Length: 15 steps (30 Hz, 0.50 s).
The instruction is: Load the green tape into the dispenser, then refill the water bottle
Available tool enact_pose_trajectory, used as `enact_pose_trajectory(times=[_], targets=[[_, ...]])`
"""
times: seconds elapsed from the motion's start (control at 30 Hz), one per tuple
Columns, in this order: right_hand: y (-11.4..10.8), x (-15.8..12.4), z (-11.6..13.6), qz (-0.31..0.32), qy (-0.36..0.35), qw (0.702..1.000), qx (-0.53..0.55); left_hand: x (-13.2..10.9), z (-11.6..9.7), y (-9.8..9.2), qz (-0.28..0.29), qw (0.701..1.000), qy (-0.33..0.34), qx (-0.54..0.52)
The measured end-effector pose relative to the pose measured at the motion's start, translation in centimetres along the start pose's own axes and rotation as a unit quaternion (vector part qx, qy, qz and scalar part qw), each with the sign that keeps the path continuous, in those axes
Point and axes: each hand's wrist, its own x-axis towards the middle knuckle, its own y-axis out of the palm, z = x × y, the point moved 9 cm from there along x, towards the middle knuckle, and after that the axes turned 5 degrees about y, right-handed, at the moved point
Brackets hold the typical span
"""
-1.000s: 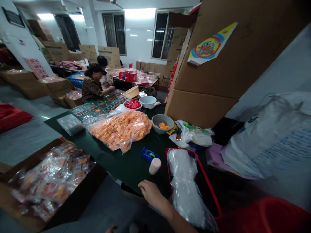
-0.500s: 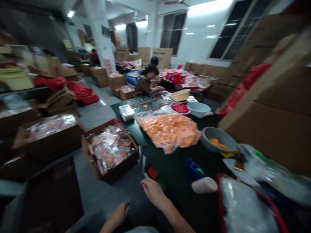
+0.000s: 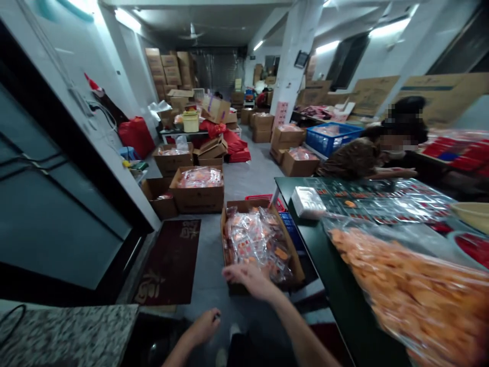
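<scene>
My left hand [image 3: 206, 324] is low in the middle of the view, its fingers curled closed. A small dark spot shows at its fingertips; I cannot make out what it is. My right hand [image 3: 248, 278] is a little higher, with its fingers bent together and no object visible in them. It appears in front of the near edge of an open cardboard box [image 3: 224, 239] on the floor. Clear packets with orange pieces [image 3: 254, 237] fill that box. Whether the hand touches the box is unclear.
On the right, a green table [image 3: 317, 250] carries a large clear bag of orange pieces [image 3: 412, 280], white trays [image 3: 308, 202] and rows of packets. Someone in a brown top [image 3: 349, 158] sits behind it. A dark mat [image 3: 171, 265], cartons [image 3: 198, 199] and a speckled counter [image 3: 69, 334] are leftward.
My view has swung left, so the table and bag now sit further right. The door, mat and counter have come into view. Both hands remain low in front of me.
</scene>
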Motion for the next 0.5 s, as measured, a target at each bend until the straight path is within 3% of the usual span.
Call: enact_pose_trajectory(times=[0.1,0.17,0.27,0.37,0.5], targets=[[-5.5,3.5,10.3,0.077,-0.090,0.990,0.081,1.6,0.0,-2.8,-0.017,1.000,-0.004,-0.015],[-8.7,3.8,19.6,0.169,-0.219,0.940,0.197,2.9,0.0,-4.6,-0.028,0.999,-0.008,-0.023],[-10.8,3.4,30.0,0.284,-0.298,0.879,0.240,4.5,0.2,-7.4,-0.053,0.998,-0.009,-0.038],[-11.0,4.8,34.8,0.309,-0.303,0.860,0.270,5.4,1.4,-10.4,-0.081,0.995,-0.018,-0.053],[-9.5,10.4,35.7,0.330,-0.282,0.841,0.322,6.0,5.3,-15.0,-0.112,0.990,-0.054,-0.068]])
